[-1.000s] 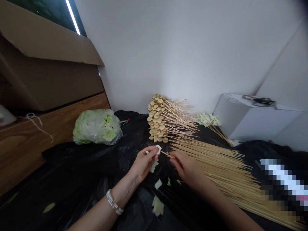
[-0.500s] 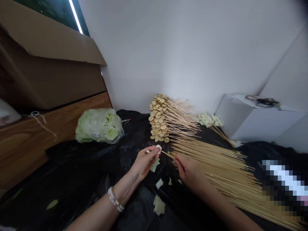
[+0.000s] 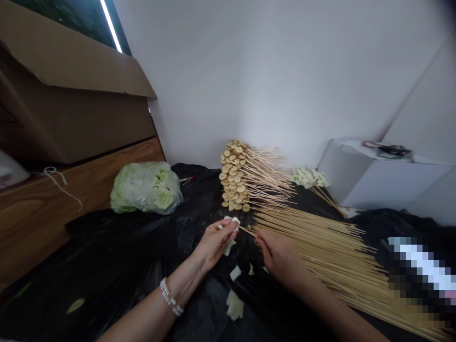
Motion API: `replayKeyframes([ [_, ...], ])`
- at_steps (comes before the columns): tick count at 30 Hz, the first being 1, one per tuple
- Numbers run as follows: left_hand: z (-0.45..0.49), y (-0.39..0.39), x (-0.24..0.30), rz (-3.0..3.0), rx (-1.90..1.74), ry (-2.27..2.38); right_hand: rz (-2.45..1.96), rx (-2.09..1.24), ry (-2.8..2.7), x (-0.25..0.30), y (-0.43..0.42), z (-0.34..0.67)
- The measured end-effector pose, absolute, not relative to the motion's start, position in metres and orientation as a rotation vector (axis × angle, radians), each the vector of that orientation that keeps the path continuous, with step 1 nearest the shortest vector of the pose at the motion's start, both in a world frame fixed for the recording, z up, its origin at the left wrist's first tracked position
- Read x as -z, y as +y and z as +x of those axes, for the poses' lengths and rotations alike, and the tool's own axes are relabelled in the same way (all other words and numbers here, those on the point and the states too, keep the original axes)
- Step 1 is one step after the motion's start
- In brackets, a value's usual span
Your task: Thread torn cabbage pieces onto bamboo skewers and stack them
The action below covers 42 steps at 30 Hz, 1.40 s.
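Between thumb and fingers, my left hand (image 3: 218,241) pinches pale cabbage pieces (image 3: 232,221) at the tip of a thin wooden skewer (image 3: 246,231). My right hand (image 3: 276,249) is closed around the skewer's shaft, just right of the cabbage. Loose bare skewers (image 3: 320,247) lie in a wide layer under and beyond my right hand. Below the hands, cabbage scraps (image 3: 235,305) rest on black plastic sheeting (image 3: 192,294). Past my hands is a stack of skewers threaded with round yellowish slices (image 3: 234,178), their sticks pointing right.
A clear bag of cabbage leaves (image 3: 147,187) sits at left, near a red-tipped pen (image 3: 186,179). Finished-looking cabbage skewers (image 3: 310,177) lie beside a white box (image 3: 384,175). A cardboard box (image 3: 78,104) stands on a wooden surface (image 3: 107,164) against the left side.
A little more white cabbage shows above my left fingers at the skewer tip. Both hands keep nearly the same place and grip; the view shifts slightly.
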State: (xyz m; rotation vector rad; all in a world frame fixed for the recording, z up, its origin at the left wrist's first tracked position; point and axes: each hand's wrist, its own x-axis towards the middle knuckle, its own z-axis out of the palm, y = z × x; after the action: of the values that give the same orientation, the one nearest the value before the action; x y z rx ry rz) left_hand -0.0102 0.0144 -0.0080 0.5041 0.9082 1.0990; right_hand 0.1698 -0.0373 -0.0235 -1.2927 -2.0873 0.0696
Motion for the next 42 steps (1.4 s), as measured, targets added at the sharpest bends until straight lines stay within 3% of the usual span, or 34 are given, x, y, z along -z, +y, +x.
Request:
replayKeyframes([
  [6,-0.01,0.014,0.008,0.5,-1.1,0.887,-1.325,0.203,-2.129,0.029,-0.04,0.166],
  [14,-0.009,0.012,0.013,0.557,-1.078,0.876,-1.359,-0.336,-2.051,0.013,-0.039,0.169],
  [22,-0.011,0.014,0.013,0.544,-1.088,0.868,-1.303,0.16,-2.097,0.027,-0.043,0.162],
  [31,0.001,-0.001,0.01,0.759,-0.988,0.778,-1.295,-0.505,-1.979,0.004,-0.034,0.158],
  [42,-0.012,0.012,0.008,0.674,-1.061,0.828,-1.36,-0.389,-2.029,0.016,-0.033,0.159],
])
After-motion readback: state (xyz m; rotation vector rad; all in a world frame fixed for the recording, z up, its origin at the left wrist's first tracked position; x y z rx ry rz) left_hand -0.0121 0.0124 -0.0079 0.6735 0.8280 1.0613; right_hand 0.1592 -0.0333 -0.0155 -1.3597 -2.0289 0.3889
